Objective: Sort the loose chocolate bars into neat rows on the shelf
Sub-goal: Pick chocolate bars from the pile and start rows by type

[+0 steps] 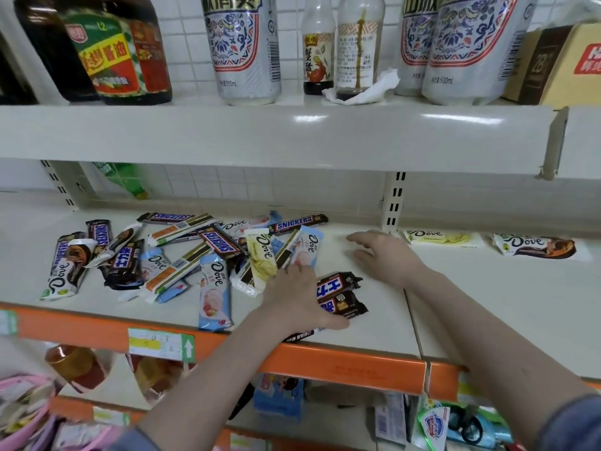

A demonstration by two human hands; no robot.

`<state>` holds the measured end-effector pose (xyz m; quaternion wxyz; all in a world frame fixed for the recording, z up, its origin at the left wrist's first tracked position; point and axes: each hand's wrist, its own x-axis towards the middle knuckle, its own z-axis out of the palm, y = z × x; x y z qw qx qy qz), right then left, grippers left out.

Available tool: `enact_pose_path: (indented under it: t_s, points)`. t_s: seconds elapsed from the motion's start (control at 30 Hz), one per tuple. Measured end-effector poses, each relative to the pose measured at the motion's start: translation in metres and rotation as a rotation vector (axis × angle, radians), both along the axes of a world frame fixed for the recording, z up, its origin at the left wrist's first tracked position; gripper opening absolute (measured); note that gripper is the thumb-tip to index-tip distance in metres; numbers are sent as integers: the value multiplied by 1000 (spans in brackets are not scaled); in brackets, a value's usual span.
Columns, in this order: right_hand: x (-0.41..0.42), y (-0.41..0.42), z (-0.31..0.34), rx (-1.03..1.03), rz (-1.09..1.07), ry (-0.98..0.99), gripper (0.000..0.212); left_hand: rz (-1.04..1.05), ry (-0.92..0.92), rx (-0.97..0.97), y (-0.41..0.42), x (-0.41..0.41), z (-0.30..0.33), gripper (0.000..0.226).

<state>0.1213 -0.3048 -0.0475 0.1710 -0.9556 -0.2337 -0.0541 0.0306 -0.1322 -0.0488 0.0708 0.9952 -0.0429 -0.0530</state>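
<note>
Fingers of my left hand [300,299] press flat on two dark-brown foil Snickers bars [341,296]; my right hand [383,255] rests spread on the cream metal shelf [455,304].

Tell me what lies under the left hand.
The left hand rests on two dark Snickers bars, and a third bar's edge pokes out below the wrist. Anything more under the palm is covered.
</note>
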Motion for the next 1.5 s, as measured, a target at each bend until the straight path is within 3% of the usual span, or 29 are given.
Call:
enact_pose_path:
  t_s: [0.17, 0.3, 0.43, 0.53, 0.67, 0.83, 1.0, 1.13, 1.27, 1.5]
  points:
    - [19, 33, 14, -138, 382, 25, 58, -7, -16, 30, 1, -4, -1, 102]
    - [31, 50, 12, -315, 456, 108, 56, -3, -17, 20, 5, -4, -1, 105]
    - [35, 49, 15, -282, 466, 153, 44, 3, -35, -27, 7, -6, -2, 106]
    - [35, 40, 11, -243, 392, 138, 37, 20, -66, -44, 7, -7, 0, 98]
    - [34, 18, 3, -171, 219, 80, 44, -16, -127, -22, 4, -8, 3, 80]
    - [24, -10, 7, -63, 7, 196, 40, -68, -34, -35, 2, -10, 4, 59]
    - [-1, -25, 7, 110, -134, 309, 37, -204, 74, 20, 4, -9, 14, 60]
    - [-22, -29, 6, 130, -157, 250, 27, -187, 119, -118, 9, -6, 16, 62]
    - [-40, -32, 5, 251, -224, 231, 10, -124, 49, -173, 20, -4, 22, 60]
    - [-62, -32, 4, 408, -372, 180, 11, -127, -50, -207, 22, -9, 19, 53]
